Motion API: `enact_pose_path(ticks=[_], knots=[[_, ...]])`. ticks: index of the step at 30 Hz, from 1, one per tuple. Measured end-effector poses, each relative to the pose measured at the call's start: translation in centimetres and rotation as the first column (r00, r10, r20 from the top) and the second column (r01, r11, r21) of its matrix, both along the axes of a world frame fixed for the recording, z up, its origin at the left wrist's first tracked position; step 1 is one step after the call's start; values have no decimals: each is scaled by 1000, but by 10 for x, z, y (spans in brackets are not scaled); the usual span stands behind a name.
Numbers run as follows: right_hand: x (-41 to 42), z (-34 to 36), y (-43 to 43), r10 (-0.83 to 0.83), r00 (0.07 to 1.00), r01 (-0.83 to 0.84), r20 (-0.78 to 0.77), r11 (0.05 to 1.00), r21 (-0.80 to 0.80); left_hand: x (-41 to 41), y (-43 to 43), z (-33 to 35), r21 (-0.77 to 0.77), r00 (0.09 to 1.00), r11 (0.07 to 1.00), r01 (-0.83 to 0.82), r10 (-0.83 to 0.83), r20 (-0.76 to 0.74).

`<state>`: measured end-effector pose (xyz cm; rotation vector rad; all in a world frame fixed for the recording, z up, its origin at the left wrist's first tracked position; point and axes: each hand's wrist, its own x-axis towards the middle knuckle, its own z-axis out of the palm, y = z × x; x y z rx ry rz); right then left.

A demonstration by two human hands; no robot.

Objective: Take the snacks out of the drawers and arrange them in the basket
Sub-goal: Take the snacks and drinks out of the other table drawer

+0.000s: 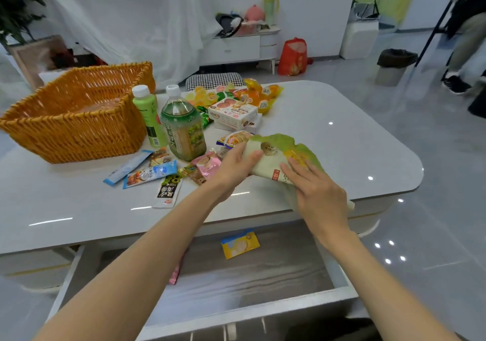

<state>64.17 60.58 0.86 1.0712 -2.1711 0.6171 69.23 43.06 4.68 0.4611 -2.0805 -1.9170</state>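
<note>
Head view showed our left grip [238, 164] pinching the end of a green-and-white snack bag [271, 161] on the desk [342, 143], while our right grip [315, 193] pressed flat-fingered on it. The wicker basket [73, 119] stood at the desk's left; a yellow packet [240, 243] lay in the open drawer [263, 275].

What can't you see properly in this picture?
Head view:
- basket floor: mostly behind its near wall
- pink packet in the drawer: mostly behind the left forearm
- green and white bag: partly under the right hand
- sachet print: too small
- person, top right: cut by the edge
</note>
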Motion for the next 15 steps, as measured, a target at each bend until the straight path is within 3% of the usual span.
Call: enact_pose_path(ticks=[3,5,9,12,15], knots=[[-20,-12,7,-132,991,131,23,991,37,-31,14,-10,-69,998,996,-56,58,28],[-30,-17,11,-176,975,159,137,979,125,-45,21,-17,-116,994,990,-85,92,59],[-45,-23,10,-291,901,168,322,918,359,-55,21,-34,-371,997,928,-25,51,61],[-58,-31,2,-355,871,183,339,875,447,-49,12,-51,-619,996,781,78,-31,87],[-77,-35,-4,-353,857,155,376,872,464,-40,2,-69,-737,978,645,205,-112,173]])
